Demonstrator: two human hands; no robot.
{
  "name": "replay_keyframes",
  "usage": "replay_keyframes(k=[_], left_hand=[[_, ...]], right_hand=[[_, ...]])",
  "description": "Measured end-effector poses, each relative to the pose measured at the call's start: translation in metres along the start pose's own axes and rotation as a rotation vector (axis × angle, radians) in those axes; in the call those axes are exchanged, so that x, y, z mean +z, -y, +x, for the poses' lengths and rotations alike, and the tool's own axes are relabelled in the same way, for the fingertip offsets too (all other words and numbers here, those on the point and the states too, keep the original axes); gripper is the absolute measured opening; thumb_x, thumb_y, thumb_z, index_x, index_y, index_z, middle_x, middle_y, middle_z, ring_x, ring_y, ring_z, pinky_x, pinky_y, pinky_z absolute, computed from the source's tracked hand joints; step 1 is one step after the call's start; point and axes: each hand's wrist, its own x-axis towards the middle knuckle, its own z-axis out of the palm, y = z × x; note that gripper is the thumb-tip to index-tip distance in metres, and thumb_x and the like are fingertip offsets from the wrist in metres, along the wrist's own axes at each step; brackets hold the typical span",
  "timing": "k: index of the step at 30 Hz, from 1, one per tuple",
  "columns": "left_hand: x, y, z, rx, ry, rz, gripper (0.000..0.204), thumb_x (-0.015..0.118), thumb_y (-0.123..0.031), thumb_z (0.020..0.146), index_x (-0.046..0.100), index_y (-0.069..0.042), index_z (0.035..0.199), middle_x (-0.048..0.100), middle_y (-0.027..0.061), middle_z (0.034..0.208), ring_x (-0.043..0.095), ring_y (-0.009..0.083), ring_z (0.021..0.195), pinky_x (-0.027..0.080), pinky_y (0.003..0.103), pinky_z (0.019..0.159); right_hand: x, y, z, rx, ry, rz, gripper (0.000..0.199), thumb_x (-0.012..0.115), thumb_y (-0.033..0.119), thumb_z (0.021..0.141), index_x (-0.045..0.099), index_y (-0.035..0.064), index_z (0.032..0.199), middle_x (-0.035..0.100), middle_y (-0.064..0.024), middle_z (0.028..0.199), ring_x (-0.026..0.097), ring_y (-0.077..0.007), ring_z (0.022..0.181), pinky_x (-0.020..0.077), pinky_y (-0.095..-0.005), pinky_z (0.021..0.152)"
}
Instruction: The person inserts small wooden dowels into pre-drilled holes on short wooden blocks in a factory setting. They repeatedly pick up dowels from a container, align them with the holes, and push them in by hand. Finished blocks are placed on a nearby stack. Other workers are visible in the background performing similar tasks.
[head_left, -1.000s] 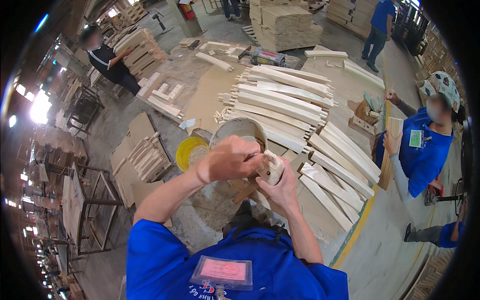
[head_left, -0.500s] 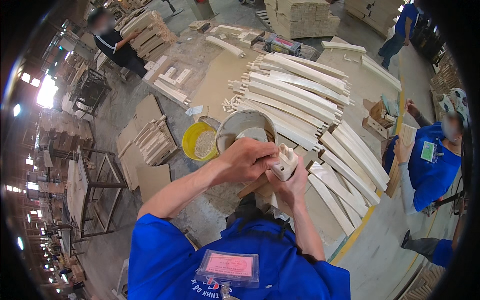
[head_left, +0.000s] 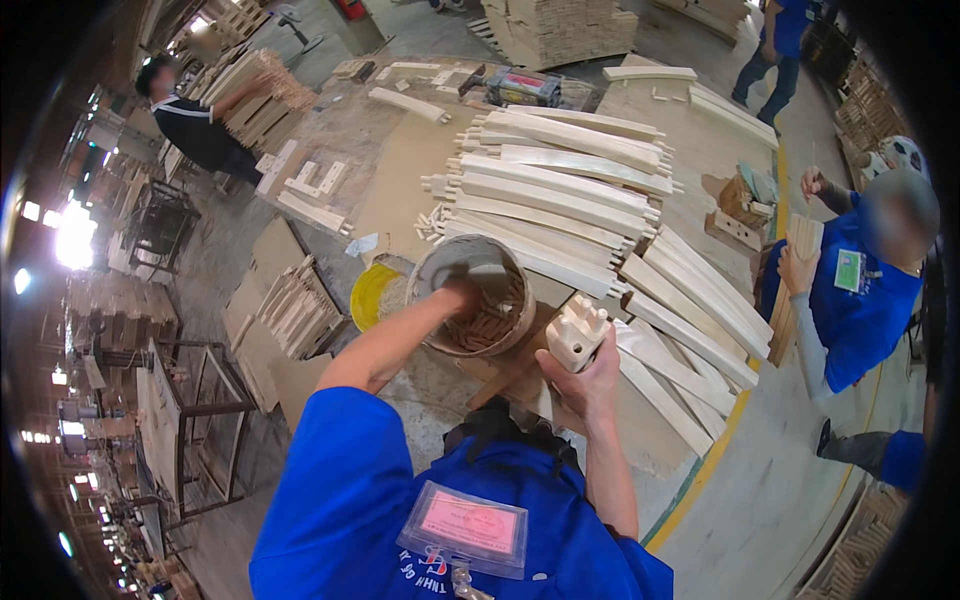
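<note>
Pale wood fills the counter (head_left: 420, 170): long curved slats (head_left: 560, 200) lie stacked in rows across it, with more slats fanned out toward the person's right. The right hand (head_left: 585, 375) has its grip closed around a small pale wooden block (head_left: 577, 332) with pegs standing up from its top end; it is held upright above the near edge of the counter, just beside a round bucket (head_left: 485, 300). The left hand (head_left: 462, 296) reaches down into that bucket, among short brown wooden dowels (head_left: 490, 325); its fingers are buried among them, so I cannot tell whether its grip is closed on anything. A yellow tub (head_left: 372, 295) sits just beside the bucket on the person's left. Further left, on the floor, a heap of short wooden pieces (head_left: 295, 310) rests on flat board. At the far end of the counter lies a power tool (head_left: 525, 88). To the right a person in a blue shirt (head_left: 850, 300) stands at the counter's side holding a wooden board (head_left: 800, 240), and another person in a dark top (head_left: 200, 130) bends over at the far left.
</note>
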Motion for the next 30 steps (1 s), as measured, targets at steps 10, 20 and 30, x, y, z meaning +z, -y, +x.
replay_keyframes(k=[10,20,30], left_hand=[[-0.096,-0.057,-0.139,-0.147,-0.910,-1.482,0.017,0.068,-0.015,0.087,0.068,-0.003,0.099,0.065,0.0102,0.081,0.062,0.0223,0.072,0.051,0.038,0.067],[-0.149,-0.154,-0.227,0.184,-1.418,-0.561,0.020,0.078,-0.011,0.079,0.067,-0.005,0.095,0.056,0.0178,0.118,0.055,0.0366,0.112,0.046,0.044,0.094],[-0.167,-0.132,-0.226,0.279,-1.170,-0.533,0.015,0.074,-0.017,0.082,0.064,-0.006,0.085,0.054,0.0139,0.119,0.052,0.0342,0.118,0.041,0.045,0.094]], right_hand=[[0.006,-0.004,-0.004,-0.197,-0.018,-0.116,0.069,0.088,0.028,0.069,0.054,0.0021,0.124,0.067,-0.0137,0.111,0.065,-0.0242,0.101,0.0512,-0.0376,0.091],[0.031,-0.003,-0.015,-0.326,0.014,-0.162,0.066,0.084,0.018,0.071,0.054,0.0027,0.127,0.065,-0.0162,0.114,0.066,-0.0287,0.104,0.0523,-0.0393,0.090],[0.030,-0.005,-0.011,-0.332,0.059,-0.187,0.068,0.086,0.016,0.071,0.054,0.0060,0.130,0.063,-0.0140,0.116,0.065,-0.0273,0.104,0.0520,-0.0372,0.091]])
